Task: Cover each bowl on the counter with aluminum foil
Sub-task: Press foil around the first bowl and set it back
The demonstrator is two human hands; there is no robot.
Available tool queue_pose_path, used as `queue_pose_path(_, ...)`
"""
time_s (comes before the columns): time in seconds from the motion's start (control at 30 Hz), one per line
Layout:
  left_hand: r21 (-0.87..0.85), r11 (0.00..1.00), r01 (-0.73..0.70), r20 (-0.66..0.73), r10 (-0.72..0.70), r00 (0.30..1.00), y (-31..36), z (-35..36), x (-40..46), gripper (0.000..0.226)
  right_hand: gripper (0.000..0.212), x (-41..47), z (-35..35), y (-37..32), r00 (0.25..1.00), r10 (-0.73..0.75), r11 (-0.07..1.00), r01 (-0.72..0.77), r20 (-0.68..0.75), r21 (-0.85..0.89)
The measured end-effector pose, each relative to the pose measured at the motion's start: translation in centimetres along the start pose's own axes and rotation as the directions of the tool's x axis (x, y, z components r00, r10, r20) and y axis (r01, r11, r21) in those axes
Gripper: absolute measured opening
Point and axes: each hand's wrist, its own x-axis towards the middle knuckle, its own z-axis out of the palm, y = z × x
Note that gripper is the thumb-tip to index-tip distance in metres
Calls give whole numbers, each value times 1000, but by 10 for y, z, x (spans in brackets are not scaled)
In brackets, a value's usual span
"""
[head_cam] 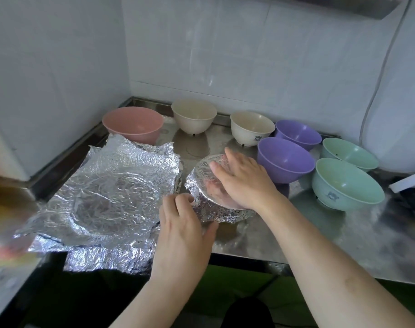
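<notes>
On the steel bench point(343, 233), crumpled foil sheets point(107, 197) lie just left of the foil-covered bowl point(201, 183), which stands near the front edge. The right hand point(244, 183) presses flat on its top with straight fingers point(230, 157). The left hand point(182, 223) cups its side, fingers curled round the foil.

Right hand point(242, 183) laid flat, palm down, fingers point(230, 156) straight, pressed on foil-covered bowl point(199, 178). Left hand point(182, 226) cupped against its side, fingers curled, thumb splayed. Both forearms extended forward, bare.

Foil sheets point(107, 192) left of bowls point(285, 159)
</notes>
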Motion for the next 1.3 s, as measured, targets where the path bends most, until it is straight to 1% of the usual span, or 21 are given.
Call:
queue_pose_path(0.1, -83, 996, 42, 46, -38, 998, 0, 6, 2, 69, 82, -1, 0, -1, 1000, 0, 1000, 0, -5, 9)
queue_pose_path(0.23, -107, 992, 68, 23, -66, 998, 2, 7, 14, 65, 85, -1, -2, -2, 1000, 29, 1000, -29, 10, 4)
queue_pose_path(0.47, -70, 994, 87, 55, -83, 995, -1, -5, 37, 44, 87, -1, -3, 0, 998, 63, 997, -63, 24, 32)
queue_pose_path(0.67, -10, 999, 50, 130, -48, 990, -11, -20, 52, 33, 86, 0, -1, 0, 998, 51, 999, -51, 23, 3)
queue_pose_path(0.8, 25, 999, 25, 140, -28, 990, -17, -24, 58, 27, 87, 0, -1, -2, 998, 54, 999, -53, 21, -10)
queue_pose_path(0.9, 68, 998, -13, 146, 3, 989, -17, -24, 61, 24, 99, -3, -7, -1, 997, 48, 998, -50, 60, 36)
queue_pose_path(1.07, 115, 993, -16, 199, -7, 980, -13, -28, 70, 14, 138, -9, -28, 6, 970, 3, 988, -41, 245, 152)
queue_pose_path(1.13, 101, 995, 1, 192, -21, 981, -12, -30, 72, 7, 149, -11, -34, 8, 949, -16, 989, -33, 315, 147)
queue_pose_path(1.2, 79, 997, 20, 168, -33, 985, -12, -29, 72, 7, 156, -13, -38, 10, 929, -15, 993, -29, 369, 115)
queue_pose_path(1.3, 28, 997, 71, 137, -75, 988, -10, -25, 67, 6, 159, -14, -36, 11, 921, 6, 998, -31, 389, 59)
